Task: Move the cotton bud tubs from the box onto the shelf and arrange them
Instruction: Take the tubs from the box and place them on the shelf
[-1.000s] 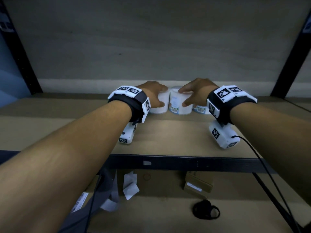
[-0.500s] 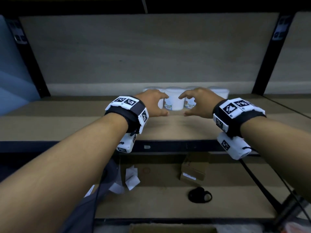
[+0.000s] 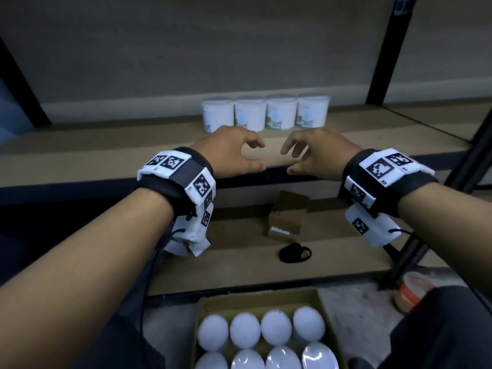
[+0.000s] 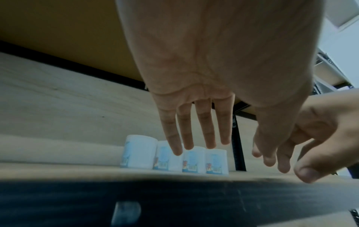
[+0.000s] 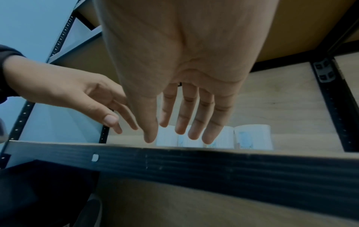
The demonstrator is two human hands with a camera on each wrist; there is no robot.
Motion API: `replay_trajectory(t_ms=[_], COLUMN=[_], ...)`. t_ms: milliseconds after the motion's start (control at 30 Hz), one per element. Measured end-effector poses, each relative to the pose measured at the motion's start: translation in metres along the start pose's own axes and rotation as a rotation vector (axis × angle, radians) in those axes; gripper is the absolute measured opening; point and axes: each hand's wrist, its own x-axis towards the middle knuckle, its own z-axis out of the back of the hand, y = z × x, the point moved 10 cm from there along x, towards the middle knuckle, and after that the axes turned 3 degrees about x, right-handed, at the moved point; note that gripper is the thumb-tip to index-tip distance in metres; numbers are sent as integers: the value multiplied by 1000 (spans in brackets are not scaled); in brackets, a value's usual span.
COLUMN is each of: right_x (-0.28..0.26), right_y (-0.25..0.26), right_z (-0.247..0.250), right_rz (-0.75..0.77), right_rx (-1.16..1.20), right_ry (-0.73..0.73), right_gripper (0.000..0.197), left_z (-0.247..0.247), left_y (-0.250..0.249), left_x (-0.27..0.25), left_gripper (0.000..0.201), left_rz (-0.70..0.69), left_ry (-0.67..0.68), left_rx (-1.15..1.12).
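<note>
Four tubs (image 3: 265, 113) stand upright in a tight row at the back of the shelf (image 3: 106, 153), side by side and apparently touching, labels facing outward. The left hand (image 3: 231, 153) and the right hand (image 3: 316, 153) hover above the front edge of that shelf, well in front of the row and apart from it; both are empty, fingers loosely spread and only slightly bent, as the wrist views confirm. Below the shelf, nearest the person, the box (image 3: 266, 302) holds more tubs, their white lids (image 3: 277, 326) showing in two rows. The step in hand appears to be the reach down for the next pair. To do it well, each hand should drop straight onto a lid on the shelf side of the box, wrap the fingers round the tub's wall rather than pinch the lid, and lift vertically so the neighbours are not dragged along. The tubs look light and smooth, so a firm but gentle hold suits them. On the shelf, the new ones would best start a second row just in front of the first, labels outward.
</note>
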Motion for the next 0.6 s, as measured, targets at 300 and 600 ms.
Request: replay_trajectory(t_ms=[300, 600], right_x=[-53, -85], right_y=[-28, -71], right_z=[-68, -146], right_rz=[-60, -179], right_rx=[45, 80], right_ry=[147, 282], right_gripper=[32, 32], left_z=[-66, -162], left_y=[-34, -44], left_x=[-36, -43], left_gripper=[40, 45], left_rz=[-38, -20], left_ry=[31, 199], left_rx=[-202, -251])
